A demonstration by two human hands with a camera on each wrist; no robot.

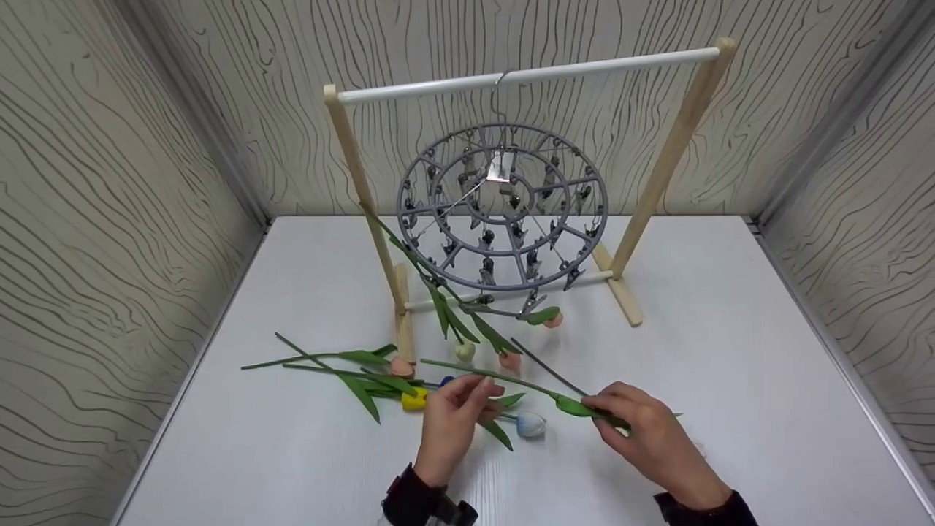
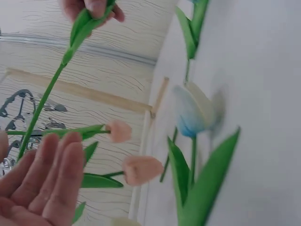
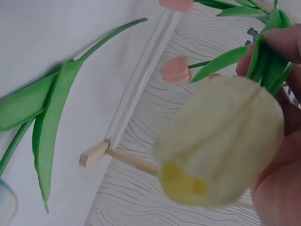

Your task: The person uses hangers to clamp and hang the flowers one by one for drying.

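Note:
My right hand (image 1: 650, 435) pinches a pale yellow artificial tulip (image 3: 221, 141) by its green leaves, just behind the bloom. Its stem reaches left, past the fingertips of my left hand (image 1: 453, 420). In the left wrist view the left fingers (image 2: 66, 174) look fairly straight, with the stem passing between them and the thumb; firm contact cannot be made out. A blue-white tulip (image 1: 531, 424) lies on the table just right of the left hand. Another tulip's stem (image 1: 544, 364) runs under the right hand.
A wooden stand (image 1: 668, 161) with a white bar carries a round grey clip hanger (image 1: 502, 286). Off its near left side hang a white tulip (image 1: 464, 351) and two pink tulips (image 1: 510, 361). More tulips, including a yellow one (image 1: 414, 399) and a pink one (image 1: 400, 367), lie at left.

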